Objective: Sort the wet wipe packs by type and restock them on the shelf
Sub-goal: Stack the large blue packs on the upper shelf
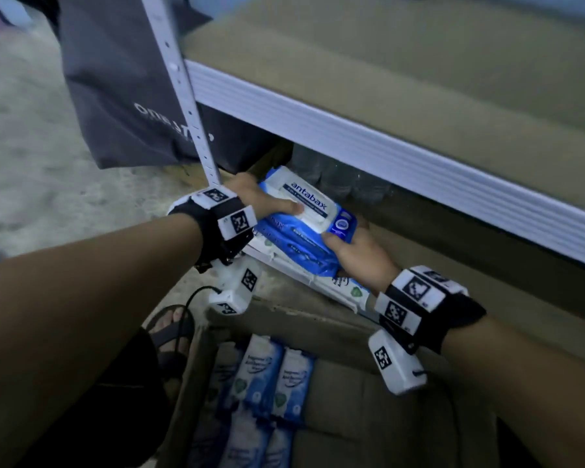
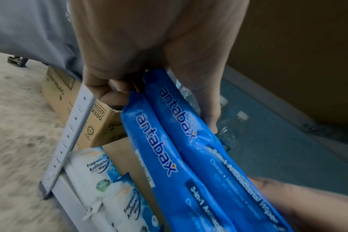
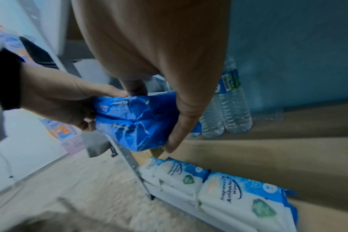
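My left hand [image 1: 255,197] has its fingers [image 2: 109,92] curled round one short end of two stacked blue antabax packs [image 1: 309,217], thumb laid on top; my right hand [image 1: 358,255] clamps the opposite end, thumb above, fingers beneath. The packs' long axis runs hand to hand, along the low shelf [image 1: 419,265] mouth, and they hang just above its front edge. White fragrance-free packs [image 3: 218,188] already lie along that edge directly below, so the blue pair must, I judge, go deeper or alongside. Water bottles [image 3: 230,109] stand behind, possibly limiting depth; blur obscures the gap. The upright post [image 1: 186,106] crowds my left wrist. The carton [image 1: 352,383] below holds more white packs.
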`<state>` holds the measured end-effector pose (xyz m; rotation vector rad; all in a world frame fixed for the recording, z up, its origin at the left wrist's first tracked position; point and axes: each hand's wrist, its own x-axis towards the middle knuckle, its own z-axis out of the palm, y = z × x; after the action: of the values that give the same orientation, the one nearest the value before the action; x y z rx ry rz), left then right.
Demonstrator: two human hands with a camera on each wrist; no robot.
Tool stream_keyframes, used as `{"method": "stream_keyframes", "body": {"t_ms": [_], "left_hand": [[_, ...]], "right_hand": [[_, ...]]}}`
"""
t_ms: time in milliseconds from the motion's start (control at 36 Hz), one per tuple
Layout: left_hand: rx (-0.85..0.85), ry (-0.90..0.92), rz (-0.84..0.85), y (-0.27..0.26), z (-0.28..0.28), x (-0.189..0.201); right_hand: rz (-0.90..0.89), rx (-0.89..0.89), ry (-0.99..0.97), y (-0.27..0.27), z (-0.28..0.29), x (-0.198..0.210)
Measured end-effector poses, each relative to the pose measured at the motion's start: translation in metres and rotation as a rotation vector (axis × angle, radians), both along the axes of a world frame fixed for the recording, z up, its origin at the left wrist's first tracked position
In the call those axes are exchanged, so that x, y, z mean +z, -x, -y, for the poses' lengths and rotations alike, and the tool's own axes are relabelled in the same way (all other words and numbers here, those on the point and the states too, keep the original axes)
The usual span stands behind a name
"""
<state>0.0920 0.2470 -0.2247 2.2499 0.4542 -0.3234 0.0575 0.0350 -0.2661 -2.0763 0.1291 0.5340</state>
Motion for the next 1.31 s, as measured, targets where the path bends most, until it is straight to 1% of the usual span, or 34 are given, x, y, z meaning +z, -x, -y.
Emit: {"method": "stream_keyframes", "body": {"t_ms": [111, 167, 306, 417, 500, 583, 722, 805, 917, 1000, 1055, 1167, 1305], "left_hand": [[0.025, 0.084, -0.058, 0.036, -0.003, 0.032], [0.025, 0.156, -0.062, 0.054, -0.002, 0.049], [0.011, 0.227, -0.044, 0.096, 0.001, 0.095], [0.042, 0.273, 0.074, 0.123, 0.005, 0.126], [0.033, 0.320, 0.138, 0.139, 0.009, 0.144], [0.035, 0.383, 0.201, 0.152, 0.013, 0.162], [0.044, 0.503, 0.291, 0.155, 0.021, 0.184], [0.052, 0.557, 0.337, 0.148, 0.026, 0.196], [0.064, 0.645, 0.386, 0.134, 0.037, 0.202], [0.059, 0.687, 0.407, 0.124, 0.050, 0.203], [0.065, 0.711, 0.431, 0.117, 0.058, 0.204], [0.061, 0.681, 0.451, 0.099, 0.068, 0.198], [0.010, 0.580, 0.441, 0.078, 0.072, 0.190]], "right_hand": [[0.068, 0.000, -0.070, 0.041, 0.002, 0.044], [0.088, 0.018, -0.089, 0.060, 0.005, 0.063], [0.079, 0.047, -0.144, 0.103, 0.013, 0.102], [0.130, 0.090, -0.146, 0.129, 0.024, 0.136], [0.164, 0.096, -0.145, 0.142, 0.035, 0.162], [0.275, 0.124, -0.093, 0.147, 0.043, 0.186], [0.432, 0.099, -0.077, 0.143, 0.055, 0.218], [0.473, 0.037, -0.062, 0.134, 0.057, 0.235], [0.566, -0.127, -0.059, 0.110, 0.064, 0.244], [0.636, -0.195, -0.029, 0.093, 0.072, 0.248], [0.652, -0.219, -0.036, 0.083, 0.077, 0.247], [0.647, -0.251, -0.069, 0.061, 0.088, 0.241], [0.584, -0.255, -0.111, 0.042, 0.097, 0.236]]}}
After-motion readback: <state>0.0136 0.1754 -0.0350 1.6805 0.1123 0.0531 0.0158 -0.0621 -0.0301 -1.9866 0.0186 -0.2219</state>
